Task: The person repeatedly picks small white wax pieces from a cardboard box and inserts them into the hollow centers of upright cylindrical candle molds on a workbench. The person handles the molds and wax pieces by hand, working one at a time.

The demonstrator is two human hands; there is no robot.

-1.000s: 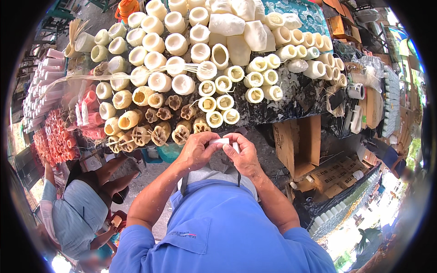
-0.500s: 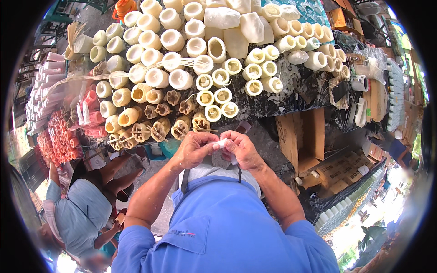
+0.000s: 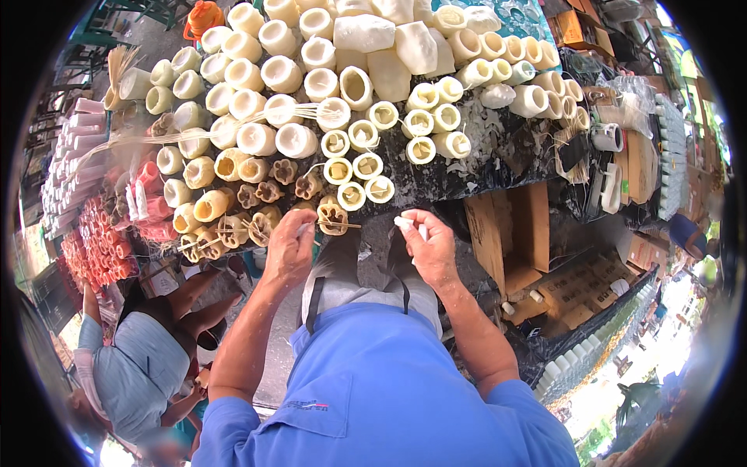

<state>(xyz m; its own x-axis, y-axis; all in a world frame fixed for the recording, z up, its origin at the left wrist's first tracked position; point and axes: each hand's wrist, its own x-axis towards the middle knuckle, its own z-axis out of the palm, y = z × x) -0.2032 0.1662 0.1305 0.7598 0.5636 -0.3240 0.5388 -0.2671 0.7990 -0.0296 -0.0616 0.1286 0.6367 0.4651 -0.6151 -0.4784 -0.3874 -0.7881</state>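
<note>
My right hand point(image 3: 430, 249) is closed around small white pieces point(image 3: 403, 222) that look like wax; one sticks out at the fingertips, another shows between the fingers. To its left, my left hand point(image 3: 289, 247) is closed too. A pale bit shows by its fingertips, too small to make out. Both hands are apart, held in front of the table's near edge. Closest to the left hand is a brownish flower-shaped wax shell point(image 3: 333, 218) with a thin stick through it. Beyond it, white-rimmed hollow wax cups point(image 3: 379, 189) stand with pale pieces inside.
Rows of cream wax cups point(image 3: 296, 142) cover the table, with bundled wicks point(image 3: 156, 140) lying across. White wax blocks point(image 3: 364, 33) lie at the back. An open cardboard box point(image 3: 486, 233) stands right, below the table's edge. Another person point(image 3: 144, 358) is at the lower left.
My hands were together at a white piece and have moved apart, left and right. White pieces remain in the right hand. The view has shifted slightly over the table.
</note>
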